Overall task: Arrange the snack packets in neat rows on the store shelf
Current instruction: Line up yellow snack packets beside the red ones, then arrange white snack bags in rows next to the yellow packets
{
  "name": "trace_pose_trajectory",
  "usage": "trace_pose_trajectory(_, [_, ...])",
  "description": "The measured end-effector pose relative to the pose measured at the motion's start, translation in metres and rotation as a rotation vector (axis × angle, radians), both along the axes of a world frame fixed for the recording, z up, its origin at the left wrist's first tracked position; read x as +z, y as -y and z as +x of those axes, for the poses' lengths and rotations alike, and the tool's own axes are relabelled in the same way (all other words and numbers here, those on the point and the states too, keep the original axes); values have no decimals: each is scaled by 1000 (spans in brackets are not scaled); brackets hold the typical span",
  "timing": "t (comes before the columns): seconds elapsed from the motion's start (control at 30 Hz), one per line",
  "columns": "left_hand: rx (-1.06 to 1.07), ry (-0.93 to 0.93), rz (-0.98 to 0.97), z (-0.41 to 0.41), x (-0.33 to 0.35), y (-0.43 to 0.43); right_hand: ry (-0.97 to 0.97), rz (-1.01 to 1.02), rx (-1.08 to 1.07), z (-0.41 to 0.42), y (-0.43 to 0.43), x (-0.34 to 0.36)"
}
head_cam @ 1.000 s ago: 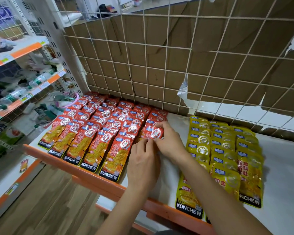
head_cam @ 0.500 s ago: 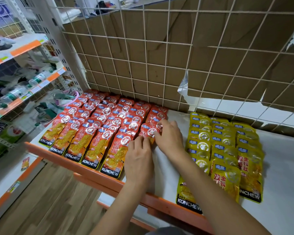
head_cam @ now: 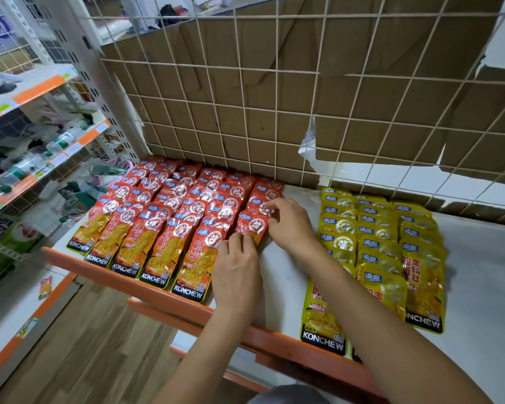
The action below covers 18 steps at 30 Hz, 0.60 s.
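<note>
White store shelf (head_cam: 289,287): fingertips (head_cam: 270,207) of the right hand (head_cam: 290,225) are pinching glossy red foil snack packets (head_cam: 252,227) in the sixth row; the left hand (head_cam: 236,272), fingers flat together, is pressing its front edge. Squaring against neighbouring rows seems key.

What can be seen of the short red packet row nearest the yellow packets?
The short row of glossy red foil snack packets lies flat on the white shelf, rightmost of the red rows, its packets overlapping. Each shows a round white emblem. It ends short of the orange shelf edge. The right hand touches its right side; the left hand presses its front packet.
</note>
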<state>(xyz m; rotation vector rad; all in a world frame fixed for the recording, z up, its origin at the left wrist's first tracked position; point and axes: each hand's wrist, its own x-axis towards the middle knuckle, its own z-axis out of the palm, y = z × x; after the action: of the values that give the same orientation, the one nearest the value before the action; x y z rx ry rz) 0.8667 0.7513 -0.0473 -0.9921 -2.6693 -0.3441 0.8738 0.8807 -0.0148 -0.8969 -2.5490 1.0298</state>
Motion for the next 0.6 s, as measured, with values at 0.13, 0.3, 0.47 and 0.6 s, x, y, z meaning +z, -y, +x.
trace_pose_trajectory(0.13, [-13,9,0,0,2,-1,-45,19,13,12,-3,4])
trace_pose_trajectory(0.3, [-103,-5,150,9,19,-21,-197,43,-99,63,-13,16])
trace_pose_trajectory(0.47, [-277,23,245,41,35,-72,-266,114,-334,150,-37,22])
trace_pose_trajectory(0.6, [-431,53,250,92,39,-120,-238,196,-556,227,-63,18])
